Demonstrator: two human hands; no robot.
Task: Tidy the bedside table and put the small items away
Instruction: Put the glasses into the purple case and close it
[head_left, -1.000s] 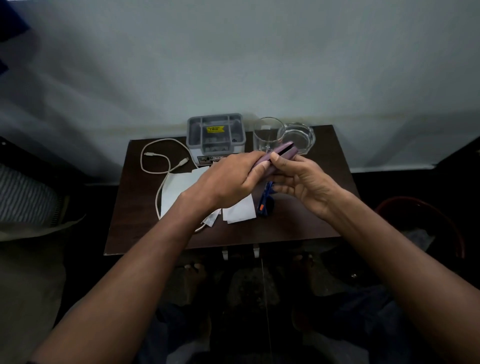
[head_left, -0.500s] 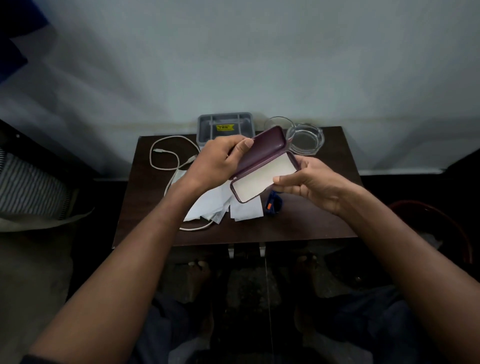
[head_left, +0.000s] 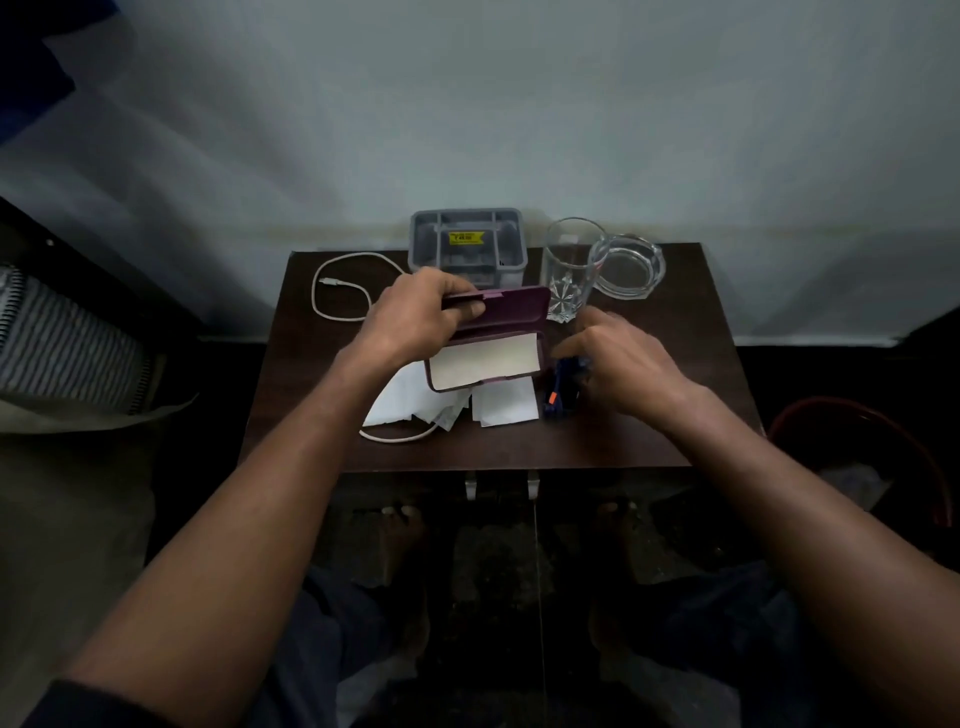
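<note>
Here, left hand (head_left: 415, 317) grips hinged purple case (head_left: 493, 338); right hand (head_left: 618, 364) curls, blurred.

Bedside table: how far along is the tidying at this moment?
Early. Nothing looks put away. In hand: the left hand holds the purple case open while the right hand reaches the blue item. Left: white cable, papers, glass, glass dish; the grey organizer's contents can't be made out.
</note>
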